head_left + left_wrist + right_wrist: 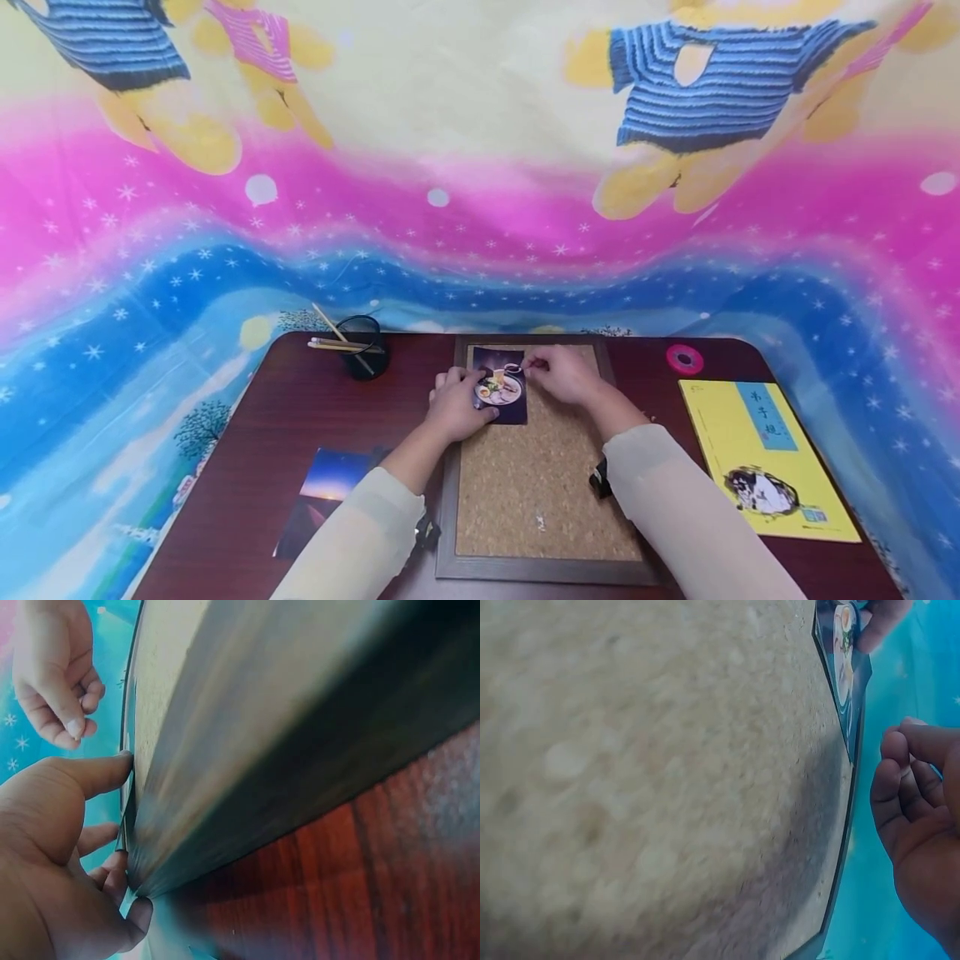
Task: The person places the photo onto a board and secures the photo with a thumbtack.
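Observation:
A photo [501,408] of a bowl of food lies at the upper left of a framed cork board [547,475]. My left hand [457,406] rests over the photo's left edge, thumb and fingers spread and pressing it. In the left wrist view, that hand's thumb [105,776] touches the photo's edge near the board's frame. Above the photo's upper right side is my right hand [564,375], thumb and forefinger pinched together. A tiny pale pushpin [78,739] shows at its fingertips, mostly hidden. In the right wrist view, the right hand [922,817] stands apart from the board.
Small clear pieces [540,523] lie low on the cork. Another photo [326,492] with a sunset sky is on the table at left. A black pen cup [363,354] holding pencils stands behind it. On the right are a pink tape roll [685,359] and a yellow book [765,467].

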`<state>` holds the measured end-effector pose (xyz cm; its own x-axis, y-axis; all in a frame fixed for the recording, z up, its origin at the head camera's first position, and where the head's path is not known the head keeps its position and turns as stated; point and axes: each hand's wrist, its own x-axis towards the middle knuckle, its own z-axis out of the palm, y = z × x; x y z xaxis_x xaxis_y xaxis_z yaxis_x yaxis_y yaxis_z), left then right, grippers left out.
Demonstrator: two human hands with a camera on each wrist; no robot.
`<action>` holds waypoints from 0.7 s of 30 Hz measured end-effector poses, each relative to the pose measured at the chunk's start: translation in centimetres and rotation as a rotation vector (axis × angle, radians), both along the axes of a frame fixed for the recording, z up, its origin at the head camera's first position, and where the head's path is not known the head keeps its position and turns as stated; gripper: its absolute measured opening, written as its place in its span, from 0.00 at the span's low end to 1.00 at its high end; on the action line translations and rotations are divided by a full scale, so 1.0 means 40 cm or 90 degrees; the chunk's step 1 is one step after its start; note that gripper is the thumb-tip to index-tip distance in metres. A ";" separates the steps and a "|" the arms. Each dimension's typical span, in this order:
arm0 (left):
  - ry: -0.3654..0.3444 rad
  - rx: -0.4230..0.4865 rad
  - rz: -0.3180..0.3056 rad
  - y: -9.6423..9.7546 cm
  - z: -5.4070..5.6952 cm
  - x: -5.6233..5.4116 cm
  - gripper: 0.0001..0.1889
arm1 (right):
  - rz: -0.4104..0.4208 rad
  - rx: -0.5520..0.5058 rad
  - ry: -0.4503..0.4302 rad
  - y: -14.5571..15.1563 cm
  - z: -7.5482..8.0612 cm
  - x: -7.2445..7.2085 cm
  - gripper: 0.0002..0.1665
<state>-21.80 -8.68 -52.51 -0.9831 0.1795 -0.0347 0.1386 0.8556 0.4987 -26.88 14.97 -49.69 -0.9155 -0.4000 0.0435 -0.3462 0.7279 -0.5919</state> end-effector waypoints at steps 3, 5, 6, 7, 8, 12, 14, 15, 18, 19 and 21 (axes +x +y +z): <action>-0.002 0.000 0.000 0.000 -0.001 -0.001 0.39 | -0.010 0.004 -0.004 -0.012 -0.001 -0.014 0.10; -0.005 0.000 -0.002 0.000 -0.002 -0.002 0.39 | -0.014 0.007 -0.007 -0.019 -0.002 -0.023 0.10; -0.006 0.001 -0.003 0.000 -0.002 -0.003 0.39 | -0.018 0.009 -0.007 -0.023 -0.002 -0.027 0.09; -0.007 0.000 -0.004 -0.001 -0.002 -0.003 0.39 | -0.021 0.011 -0.009 -0.027 -0.002 -0.032 0.09; -0.008 0.001 -0.004 -0.001 -0.002 -0.004 0.39 | -0.022 0.009 -0.010 -0.032 -0.002 -0.037 0.09; -0.006 0.005 -0.004 -0.003 -0.001 -0.008 0.39 | -0.028 0.006 -0.017 -0.046 -0.006 -0.057 0.10; -0.005 0.003 -0.006 -0.003 -0.003 -0.011 0.39 | -0.031 0.002 -0.025 -0.051 -0.009 -0.066 0.10; -0.006 0.002 -0.007 -0.004 -0.005 -0.012 0.39 | -0.034 0.004 -0.028 -0.053 -0.011 -0.070 0.10; -0.006 0.000 -0.010 -0.003 -0.009 -0.015 0.39 | -0.031 0.008 -0.028 -0.060 -0.016 -0.081 0.10; -0.006 -0.002 -0.010 -0.003 -0.010 -0.015 0.39 | -0.027 0.009 -0.026 -0.063 -0.018 -0.085 0.10; -0.008 -0.003 -0.011 -0.005 -0.009 -0.016 0.39 | -0.021 0.010 -0.028 -0.075 -0.020 -0.093 0.11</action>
<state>-22.45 -8.88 -52.88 -0.9795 0.1956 -0.0483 0.1464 0.8558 0.4962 -30.59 11.99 -50.48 -0.9290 -0.3701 -0.0029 -0.2960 0.7478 -0.5942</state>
